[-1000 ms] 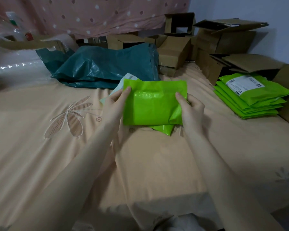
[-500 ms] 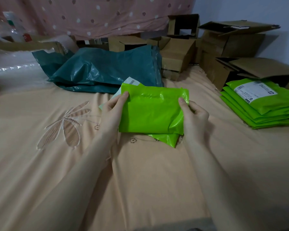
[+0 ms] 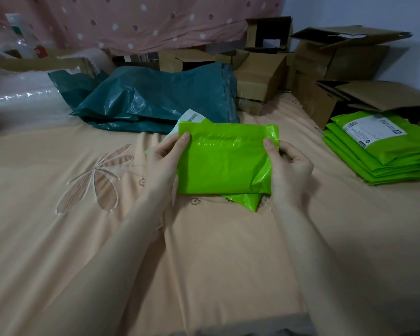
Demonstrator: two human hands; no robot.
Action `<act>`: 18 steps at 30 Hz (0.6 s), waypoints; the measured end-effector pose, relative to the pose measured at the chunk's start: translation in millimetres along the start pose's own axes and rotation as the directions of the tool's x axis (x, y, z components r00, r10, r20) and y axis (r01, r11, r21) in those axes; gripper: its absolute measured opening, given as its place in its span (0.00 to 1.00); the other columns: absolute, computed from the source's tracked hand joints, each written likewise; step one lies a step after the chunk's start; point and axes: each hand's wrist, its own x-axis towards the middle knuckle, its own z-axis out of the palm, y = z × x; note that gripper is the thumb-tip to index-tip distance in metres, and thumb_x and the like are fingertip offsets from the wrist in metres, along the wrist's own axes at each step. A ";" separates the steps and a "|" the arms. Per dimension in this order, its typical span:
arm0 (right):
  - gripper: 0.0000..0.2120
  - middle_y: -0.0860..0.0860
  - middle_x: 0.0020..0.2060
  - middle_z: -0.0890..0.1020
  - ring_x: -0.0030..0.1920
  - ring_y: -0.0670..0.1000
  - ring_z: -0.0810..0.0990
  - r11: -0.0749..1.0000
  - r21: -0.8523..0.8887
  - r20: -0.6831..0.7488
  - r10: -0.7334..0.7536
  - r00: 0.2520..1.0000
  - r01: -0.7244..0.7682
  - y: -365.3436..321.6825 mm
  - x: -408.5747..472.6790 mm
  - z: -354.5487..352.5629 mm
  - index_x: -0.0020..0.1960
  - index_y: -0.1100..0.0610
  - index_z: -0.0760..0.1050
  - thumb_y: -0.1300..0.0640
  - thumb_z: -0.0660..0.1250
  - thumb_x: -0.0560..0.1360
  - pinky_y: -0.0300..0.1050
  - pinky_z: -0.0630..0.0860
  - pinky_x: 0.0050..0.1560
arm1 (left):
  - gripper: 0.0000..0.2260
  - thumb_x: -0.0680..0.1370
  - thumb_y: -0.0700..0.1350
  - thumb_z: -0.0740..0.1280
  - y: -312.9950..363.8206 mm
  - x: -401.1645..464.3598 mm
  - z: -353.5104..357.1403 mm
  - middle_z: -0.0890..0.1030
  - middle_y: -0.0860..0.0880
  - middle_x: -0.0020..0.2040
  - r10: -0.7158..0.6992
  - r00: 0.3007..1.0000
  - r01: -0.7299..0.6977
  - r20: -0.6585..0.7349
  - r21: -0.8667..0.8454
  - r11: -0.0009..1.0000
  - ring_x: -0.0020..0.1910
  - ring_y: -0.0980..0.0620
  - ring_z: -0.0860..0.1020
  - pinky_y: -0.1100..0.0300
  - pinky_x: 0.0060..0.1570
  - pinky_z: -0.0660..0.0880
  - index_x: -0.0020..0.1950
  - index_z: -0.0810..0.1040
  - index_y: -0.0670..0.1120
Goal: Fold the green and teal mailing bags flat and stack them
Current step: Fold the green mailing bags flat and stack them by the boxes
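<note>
Held up just above the peach bedsheet [image 3: 58,238]: a green mailing bag [image 3: 224,161], folded over, a loose flap [image 3: 243,201] hanging under its lower edge. Gripped at its left edge by the left hand [image 3: 165,163], thumb on the front face; pinched at its right edge by the right hand [image 3: 289,170], thumb on front, fingers curled behind. Behind the green mailing bag, heaped on the bed: crumpled teal mailing bags [image 3: 155,103]. Well to its right: a stack of folded green bags [image 3: 383,151], white label [image 3: 374,130] on top. Behind that stack and the teal heap: open cardboard boxes [image 3: 337,61]. Far left of the teal heap: clear plastic wrap [image 3: 17,93].
</note>
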 end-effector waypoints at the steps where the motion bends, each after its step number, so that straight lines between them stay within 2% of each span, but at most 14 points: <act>1: 0.06 0.40 0.24 0.77 0.30 0.37 0.72 1.000 0.003 0.001 -0.004 1.000 0.004 -0.2 -0.2 0.0 0.36 0.57 0.78 0.62 0.72 0.71 0.32 0.70 0.36 | 0.05 0.77 0.42 0.66 -0.4 0.4 0.1 0.84 0.57 0.40 0.001 1.000 -0.001 -0.008 -0.002 1.000 0.44 0.60 0.80 0.67 0.44 0.75 0.48 0.82 0.48; 5: 0.08 0.45 0.32 0.81 0.34 0.39 0.77 0.999 0.035 0.010 -0.007 1.000 0.007 -1.1 -1.0 -0.1 0.37 0.53 0.78 0.63 0.72 0.71 0.33 0.73 0.39 | 0.06 0.76 0.40 0.67 -0.5 0.9 0.1 0.84 0.56 0.42 0.015 0.999 -0.015 -0.030 -0.014 1.000 0.47 0.58 0.80 0.65 0.49 0.76 0.51 0.82 0.47; 7: 0.09 0.47 0.35 0.81 0.35 0.39 0.79 0.998 0.068 0.013 -0.006 1.000 0.005 -2.2 -0.7 0.2 0.39 0.52 0.77 0.65 0.71 0.71 0.32 0.74 0.39 | 0.08 0.76 0.40 0.68 -0.1 0.5 0.7 0.85 0.55 0.42 0.007 0.999 -0.008 -0.042 -0.031 0.999 0.46 0.58 0.81 0.65 0.49 0.76 0.53 0.81 0.46; 9: 0.10 0.49 0.35 0.80 0.34 0.38 0.79 0.997 0.080 0.014 -0.004 1.000 0.003 -2.6 -0.2 0.0 0.40 0.53 0.75 0.67 0.71 0.70 0.32 0.73 0.38 | 0.10 0.76 0.38 0.67 1.2 -0.3 1.3 0.85 0.54 0.42 -0.005 0.999 0.003 -0.038 -0.060 0.998 0.46 0.57 0.82 0.65 0.48 0.77 0.57 0.80 0.46; 11: 0.12 0.50 0.34 0.80 0.34 0.40 0.79 0.997 0.071 0.017 -0.009 1.000 0.008 -2.1 -0.1 -0.7 0.40 0.53 0.72 0.68 0.72 0.70 0.33 0.73 0.37 | 0.12 0.76 0.38 0.67 2.0 -0.7 1.2 0.85 0.53 0.44 -0.002 1.000 -0.001 -0.030 -0.068 0.998 0.47 0.55 0.82 0.63 0.50 0.78 0.60 0.78 0.44; 14: 0.15 0.50 0.33 0.79 0.33 0.40 0.78 0.999 0.048 0.014 -0.012 1.000 0.011 0.4 0.3 -2.1 0.40 0.52 0.70 0.69 0.72 0.69 0.34 0.73 0.38 | 0.13 0.76 0.38 0.67 2.4 -1.2 0.8 0.85 0.50 0.45 -0.013 1.000 0.012 -0.027 -0.048 0.999 0.48 0.53 0.81 0.61 0.51 0.78 0.61 0.78 0.44; 18: 0.16 0.49 0.33 0.76 0.30 0.39 0.74 1.000 -0.007 0.020 -0.023 1.000 0.023 3.7 1.6 -2.5 0.39 0.52 0.69 0.70 0.71 0.68 0.33 0.70 0.37 | 0.14 0.76 0.38 0.68 1.1 -1.2 -0.5 0.83 0.42 0.46 -0.021 0.999 0.022 -0.042 0.022 1.000 0.48 0.47 0.79 0.52 0.57 0.76 0.61 0.78 0.45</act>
